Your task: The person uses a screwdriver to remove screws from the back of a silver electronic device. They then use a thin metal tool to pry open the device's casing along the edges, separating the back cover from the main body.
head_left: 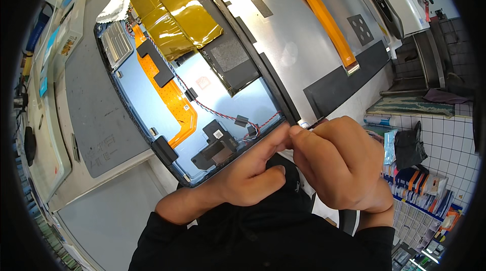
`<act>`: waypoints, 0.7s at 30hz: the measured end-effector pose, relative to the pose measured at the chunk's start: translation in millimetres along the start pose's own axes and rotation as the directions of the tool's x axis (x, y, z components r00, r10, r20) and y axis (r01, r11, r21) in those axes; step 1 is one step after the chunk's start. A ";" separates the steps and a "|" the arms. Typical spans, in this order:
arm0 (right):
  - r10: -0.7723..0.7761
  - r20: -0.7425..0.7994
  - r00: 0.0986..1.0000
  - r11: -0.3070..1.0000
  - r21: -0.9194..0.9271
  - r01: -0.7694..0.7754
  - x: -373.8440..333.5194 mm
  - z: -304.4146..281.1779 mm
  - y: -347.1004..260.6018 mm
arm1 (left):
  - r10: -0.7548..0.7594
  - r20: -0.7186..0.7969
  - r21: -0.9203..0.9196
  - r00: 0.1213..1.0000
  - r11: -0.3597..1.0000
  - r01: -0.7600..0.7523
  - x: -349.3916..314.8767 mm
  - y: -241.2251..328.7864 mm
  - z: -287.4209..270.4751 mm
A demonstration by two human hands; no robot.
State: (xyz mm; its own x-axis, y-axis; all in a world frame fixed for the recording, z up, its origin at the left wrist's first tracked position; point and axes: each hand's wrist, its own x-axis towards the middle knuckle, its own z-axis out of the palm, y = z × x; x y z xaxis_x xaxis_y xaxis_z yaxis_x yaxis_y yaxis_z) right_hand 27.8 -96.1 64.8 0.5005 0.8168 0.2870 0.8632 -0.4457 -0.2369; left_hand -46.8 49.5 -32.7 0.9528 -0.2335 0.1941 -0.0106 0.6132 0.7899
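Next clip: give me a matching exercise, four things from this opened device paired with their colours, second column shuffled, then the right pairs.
Things:
1. Flat ribbon cable on the blue inner shell
2. Film patches at the top of the shell
3. Crumpled wipe beyond the shell's top corner
4. Twisted wire pair running to the lower edge

Colours:
A. white
B. red and black
C. orange
D. glossy amber-yellow

Pairs: 1-C, 2-D, 3-A, 4-B

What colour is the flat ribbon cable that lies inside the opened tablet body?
The flat ribbon cable is orange, clearest in the head view, left of both hands.
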 end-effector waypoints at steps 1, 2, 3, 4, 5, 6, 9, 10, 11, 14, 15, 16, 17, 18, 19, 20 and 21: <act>0.002 0.004 1.000 1.000 0.009 -0.002 1.2 -0.2 -0.2 | -0.003 -0.010 0.022 1.000 1.000 0.003 0.5 2.2 1.1; 0.005 0.008 1.000 1.000 0.019 -0.005 2.4 -0.4 -0.2 | -0.006 -0.021 0.045 1.000 0.999 0.007 0.9 3.6 1.6; 0.007 0.012 1.000 1.000 0.029 -0.007 3.4 -0.5 0.0 | -0.013 -0.020 0.036 1.000 0.999 0.014 1.0 3.8 1.4; -0.002 0.012 1.000 1.000 0.029 0.002 4.2 -0.4 0.6 | -0.021 -0.021 0.030 1.000 0.999 0.022 1.0 4.1 1.1; -0.011 0.011 1.000 1.000 0.029 0.010 5.0 -0.3 1.3 | -0.029 -0.021 0.022 0.999 0.999 0.030 1.1 4.2 0.9; -0.019 0.010 1.000 0.999 0.029 0.019 5.4 -0.3 1.6 | -0.015 -0.017 0.022 1.000 1.000 0.015 0.6 2.4 0.3; -0.015 -0.004 1.000 0.999 0.044 0.015 4.9 1.2 2.5 | 0.001 -0.010 0.023 1.000 1.000 -0.001 -1.0 -1.6 -0.6; -0.022 -0.013 1.000 0.998 0.054 0.023 4.6 2.3 3.3 | -0.013 -0.006 0.021 1.000 1.000 0.013 -0.2 -0.1 -0.7; -0.029 -0.022 0.999 0.997 0.065 0.030 4.5 3.4 4.5 | -0.027 -0.002 0.019 1.000 0.999 0.028 0.6 1.1 -1.0; -0.041 -0.052 0.998 0.996 0.076 0.045 4.2 6.6 5.9 | -0.015 0.043 0.000 0.999 1.000 0.015 1.6 2.8 -3.0; -0.044 -0.062 0.997 0.996 0.076 0.049 4.1 8.1 6.4 | -0.002 0.052 -0.009 0.999 1.000 0.002 1.7 2.5 -3.4; -0.081 -0.113 0.990 0.994 0.066 0.089 2.7 11.8 8.9 | 0.026 0.055 -0.022 0.998 0.999 -0.025 1.0 0.3 -2.9; -0.119 -0.163 0.979 0.990 0.054 0.129 0.6 17.8 13.3 | 0.048 0.049 -0.029 0.998 0.998 -0.047 -0.5 -2.0 -2.3; -0.156 -0.212 0.965 0.985 0.041 0.168 -1.1 21.3 16.2 | 0.070 0.043 -0.035 0.997 0.997 -0.069 -1.9 -4.3 -1.7; -0.172 -0.225 0.959 0.983 0.025 0.183 -2.2 22.5 17.6 | 0.086 0.028 -0.037 0.996 0.996 -0.085 -4.7 -7.8 -1.2; -0.189 -0.238 0.953 0.980 0.008 0.197 -3.0 23.2 18.7 | 0.086 0.018 -0.035 0.996 0.996 -0.085 -5.3 -8.4 -1.2; -0.206 -0.250 0.946 0.978 -0.008 0.211 -3.7 24.0 19.6 | 0.085 0.008 -0.034 0.996 0.996 -0.085 -5.9 -9.0 -0.9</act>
State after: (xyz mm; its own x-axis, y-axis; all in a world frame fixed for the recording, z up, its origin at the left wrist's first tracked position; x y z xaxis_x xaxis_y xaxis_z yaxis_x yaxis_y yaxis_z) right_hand 41.3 -99.1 36.8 0.3121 0.7727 0.5528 0.9498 -0.2666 -0.1637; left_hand -52.0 46.1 -41.4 0.9460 -0.1866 0.2650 -0.0810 0.6557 0.7507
